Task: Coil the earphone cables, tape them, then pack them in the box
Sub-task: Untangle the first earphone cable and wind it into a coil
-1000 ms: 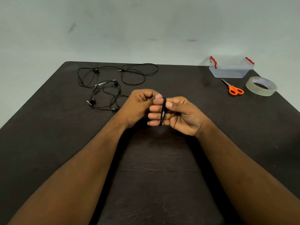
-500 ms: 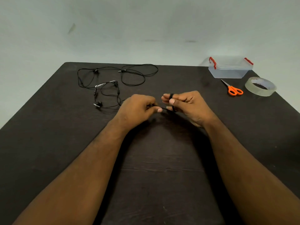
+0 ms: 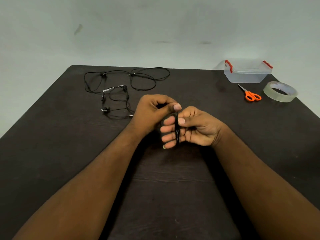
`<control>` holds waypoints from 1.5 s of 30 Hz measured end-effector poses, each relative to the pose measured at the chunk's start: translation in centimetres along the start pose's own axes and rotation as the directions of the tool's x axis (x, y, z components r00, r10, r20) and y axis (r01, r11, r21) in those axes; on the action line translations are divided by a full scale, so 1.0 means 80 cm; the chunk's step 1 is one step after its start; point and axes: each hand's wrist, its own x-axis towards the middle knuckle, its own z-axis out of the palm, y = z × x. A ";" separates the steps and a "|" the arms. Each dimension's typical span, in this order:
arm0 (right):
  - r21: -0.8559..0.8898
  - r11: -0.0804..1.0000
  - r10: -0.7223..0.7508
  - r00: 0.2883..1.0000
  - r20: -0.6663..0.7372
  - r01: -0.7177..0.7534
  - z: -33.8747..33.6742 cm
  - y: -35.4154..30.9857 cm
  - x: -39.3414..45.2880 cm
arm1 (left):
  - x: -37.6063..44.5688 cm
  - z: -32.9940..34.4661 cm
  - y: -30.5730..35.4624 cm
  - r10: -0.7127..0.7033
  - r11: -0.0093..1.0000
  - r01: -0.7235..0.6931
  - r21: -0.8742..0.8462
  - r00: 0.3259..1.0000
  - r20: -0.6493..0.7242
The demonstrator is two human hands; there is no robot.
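Above mid-counter [image 3: 52, 153], black earphone cable [image 3: 177, 129] wound round right hand [image 3: 195, 127] fingers, thumb pressing it; left hand [image 3: 152, 115] pinching the loose end on top. Likely risk: loops slipping off or springing apart if either pinch eases. Two more cables [image 3: 131, 78] far left; box [image 3: 247, 74], scissors [image 3: 251, 94], tape roll [image 3: 280, 91] far right, near the edge. Open room between.

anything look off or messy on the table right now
Nothing damaged or spilled. Two loose earphone cables sprawl uncoiled at the table's far left; the box, scissors and tape roll sit tidy at far right.
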 end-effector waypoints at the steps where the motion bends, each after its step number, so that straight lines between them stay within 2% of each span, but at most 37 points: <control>1: 0.044 0.997 -0.056 0.998 0.006 0.055 0.003 0.000 0.001 | 0.000 0.002 -0.003 -0.033 0.999 0.033 0.011 0.999 0.008; 3: 0.107 0.972 -0.203 0.977 -0.066 0.209 0.006 -0.003 0.002 | 0.001 0.002 -0.010 -0.073 0.997 0.072 0.034 0.997 0.011; 5: 0.149 0.916 -0.338 0.917 -0.212 0.373 0.004 -0.011 0.004 | 0.003 0.000 -0.014 -0.087 0.992 0.084 0.090 0.996 0.031; 7: 0.187 0.818 -0.448 0.808 -0.383 0.543 -0.003 -0.017 0.006 | 0.004 -0.001 -0.017 -0.125 0.970 0.106 0.219 0.989 0.077; 9: 0.180 0.718 -0.501 0.679 -0.536 0.672 -0.012 -0.018 0.010 | 0.002 0.001 -0.020 -0.126 0.919 0.061 0.390 0.982 0.143; 10: 0.131 0.709 -0.507 0.630 -0.588 0.693 -0.016 -0.017 0.013 | 0.001 0.002 -0.021 -0.117 0.881 0.023 0.473 0.979 0.169; 12: -0.070 0.769 -0.527 0.568 -0.632 0.636 -0.022 -0.011 0.014 | 0.000 0.003 -0.019 -0.091 0.782 -0.053 0.622 0.976 0.197; 14: -0.426 0.796 -0.605 0.543 -0.583 0.430 -0.026 -0.008 0.010 | 0.003 -0.004 -0.017 -0.052 0.675 -0.097 0.731 0.983 0.178; 16: -0.723 0.677 -0.637 0.599 -0.484 0.136 -0.025 -0.006 0.006 | 0.005 -0.013 -0.016 0.019 0.627 -0.112 0.771 0.991 0.129; 17: -0.776 0.629 -0.611 0.644 -0.461 0.041 -0.024 -0.005 0.007 | 0.005 -0.017 -0.013 0.078 0.630 -0.130 0.765 0.991 0.104; 18: -0.773 0.635 -0.564 0.684 -0.463 0.001 -0.021 -0.004 0.009 | 0.005 -0.018 -0.010 0.153 0.637 -0.167 0.753 0.984 0.089; 20: -0.595 0.804 -0.398 0.757 -0.519 0.014 -0.010 -0.004 0.011 | 0.003 -0.015 -0.003 0.305 0.632 -0.270 0.726 0.948 0.088; 22: -0.327 0.945 -0.173 0.849 -0.499 0.000 -0.008 -0.010 0.004 | 0.003 -0.009 0.000 0.404 0.650 -0.345 0.678 0.912 0.076; 23: -0.222 0.975 -0.083 0.889 -0.449 -0.021 -0.010 -0.014 -0.001 | 0.003 -0.007 0.001 0.423 0.676 -0.360 0.643 0.904 0.061; 25: -0.097 0.994 0.006 0.943 -0.333 -0.041 -0.014 -0.016 -0.012 | 0.003 -0.005 0.002 0.429 0.721 -0.376 0.582 0.902 0.052; 28: -0.059 0.996 0.045 0.965 -0.259 -0.063 -0.018 -0.014 -0.014 | 0.004 -0.005 0.004 0.422 0.759 -0.393 0.519 0.904 0.067; 32: -0.024 0.998 0.055 0.988 -0.145 -0.059 -0.017 -0.013 -0.012 | 0.003 -0.004 0.008 0.327 0.887 -0.317 0.335 0.945 0.028; 34: -0.001 0.999 0.054 0.996 -0.075 -0.054 -0.016 -0.011 -0.012 | 0.003 -0.002 0.012 0.186 0.974 -0.186 0.129 0.982 0.008; 36: 0.027 0.999 0.031 0.999 -0.036 -0.030 -0.012 -0.008 -0.010 | 0.004 -0.001 0.013 0.060 0.997 -0.059 -0.049 0.998 0.010; 37: 0.046 0.999 0.009 1.000 -0.029 -0.008 -0.010 -0.007 -0.008 | 0.003 0.000 0.013 0.016 0.996 -0.015 -0.085 1.000 0.009; 40: 0.119 0.989 -0.082 0.996 -0.026 0.084 -0.003 -0.004 -0.003 | 0.000 0.004 0.006 -0.063 0.997 0.063 -0.042 0.998 0.006; 43: 0.180 0.964 -0.191 0.981 -0.034 0.194 0.002 -0.003 0.000 | 0.000 0.004 -0.001 -0.117 0.993 0.114 0.030 0.987 0.109; 45: 0.201 0.939 -0.272 0.960 -0.066 0.279 0.004 -0.003 0.003 | -0.001 0.006 -0.001 -0.163 0.986 0.155 0.067 0.978 0.131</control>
